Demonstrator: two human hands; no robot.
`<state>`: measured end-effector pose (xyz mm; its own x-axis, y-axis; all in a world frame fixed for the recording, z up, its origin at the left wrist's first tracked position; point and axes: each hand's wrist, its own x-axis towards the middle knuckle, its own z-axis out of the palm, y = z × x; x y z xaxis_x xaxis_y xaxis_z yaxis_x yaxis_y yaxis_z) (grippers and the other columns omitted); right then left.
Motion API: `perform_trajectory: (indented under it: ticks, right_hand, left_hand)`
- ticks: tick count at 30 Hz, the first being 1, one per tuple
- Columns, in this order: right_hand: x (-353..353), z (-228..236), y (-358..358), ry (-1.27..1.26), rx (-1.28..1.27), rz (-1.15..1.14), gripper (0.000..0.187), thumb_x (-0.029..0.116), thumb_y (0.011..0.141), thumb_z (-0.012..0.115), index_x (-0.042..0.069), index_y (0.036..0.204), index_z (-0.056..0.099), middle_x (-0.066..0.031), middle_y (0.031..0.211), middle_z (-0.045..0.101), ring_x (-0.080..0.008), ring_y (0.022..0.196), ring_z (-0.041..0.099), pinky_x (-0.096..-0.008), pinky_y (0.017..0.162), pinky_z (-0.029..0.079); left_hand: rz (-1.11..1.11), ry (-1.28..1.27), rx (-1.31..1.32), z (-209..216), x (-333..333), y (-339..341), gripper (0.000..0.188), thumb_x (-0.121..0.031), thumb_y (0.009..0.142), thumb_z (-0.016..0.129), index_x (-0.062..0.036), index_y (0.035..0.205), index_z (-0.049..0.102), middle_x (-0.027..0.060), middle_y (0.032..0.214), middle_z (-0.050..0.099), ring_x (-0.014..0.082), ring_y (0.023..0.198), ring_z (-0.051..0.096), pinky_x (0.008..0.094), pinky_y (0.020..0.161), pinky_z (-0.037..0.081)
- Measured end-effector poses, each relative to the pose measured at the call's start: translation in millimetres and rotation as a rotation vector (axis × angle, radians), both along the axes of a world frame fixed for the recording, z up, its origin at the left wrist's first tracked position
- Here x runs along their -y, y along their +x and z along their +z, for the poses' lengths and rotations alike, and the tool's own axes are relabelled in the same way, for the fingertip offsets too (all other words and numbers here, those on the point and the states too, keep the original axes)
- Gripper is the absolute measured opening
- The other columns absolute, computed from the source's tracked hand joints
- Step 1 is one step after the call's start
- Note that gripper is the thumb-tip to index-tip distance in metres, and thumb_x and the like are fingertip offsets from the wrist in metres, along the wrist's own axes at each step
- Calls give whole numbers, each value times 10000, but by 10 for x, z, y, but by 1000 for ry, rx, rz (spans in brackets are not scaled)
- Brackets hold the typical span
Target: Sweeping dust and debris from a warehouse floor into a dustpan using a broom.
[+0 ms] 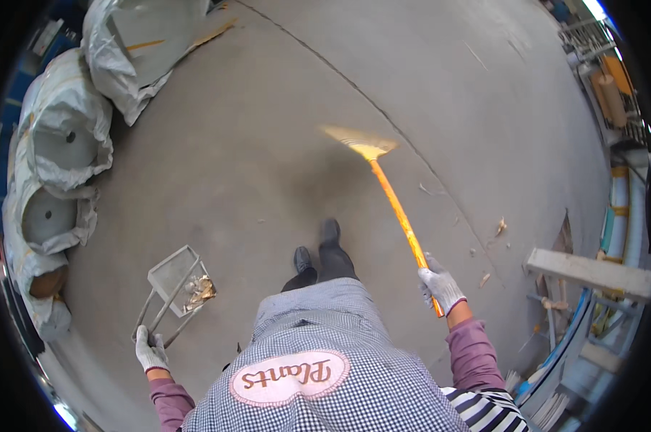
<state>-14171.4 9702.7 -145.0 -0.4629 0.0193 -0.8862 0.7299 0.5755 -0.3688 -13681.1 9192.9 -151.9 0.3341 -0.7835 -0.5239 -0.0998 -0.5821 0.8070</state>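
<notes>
Right hand (441, 284): gloved, closed round the near end of the orange-handled broom (399, 207); the end grip probably gives it reach
Broom head (361, 141): fanned, yellowish, blurred, ahead of the dark shoes (330, 230); cannot tell whether it touches the concrete floor (232, 173)
Left hand (151, 352): gloved, fingers curled round the end of the frame handle of the dustpan (168, 279)
Dustpan: out to the person's left, likely to keep it off the legs; crumpled scraps (201, 291) lie in it
Loose debris (501, 227): on the floor at right, well apart from the dustpan
Wrapped rolls (66, 140): along the left side, white covering perhaps against dust
</notes>
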Motion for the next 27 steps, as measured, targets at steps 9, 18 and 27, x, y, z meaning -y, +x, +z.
perform_trajectory:
  ticks: [9,18,27]
  right_hand:
    - [1337,-392,-786,-3,-51,678,626,333,863,509,222,1448,317,-24,653,538,-113,490,498,-292,454,440]
    - [1829,-754,-2045,88,-271,946,675,382,823,523,218,1444,317,-79,756,626,-180,568,588,-335,542,479]
    - [3023,6,-4458,139,-212,958,667,358,817,515,207,1439,326,-76,750,622,-186,564,587,-336,548,478]
  left_hand:
    - [-6,-116,58,-477,-115,455,245,-124,783,682,-166,1014,610,-58,887,612,65,738,538,205,600,398]
    - [185,101,69,-341,-172,-869,321,-298,788,716,-29,950,651,51,808,606,208,695,568,337,662,490]
    - [337,94,29,-850,971,-2934,199,-170,761,686,-178,943,607,-49,771,574,82,605,494,209,516,378]
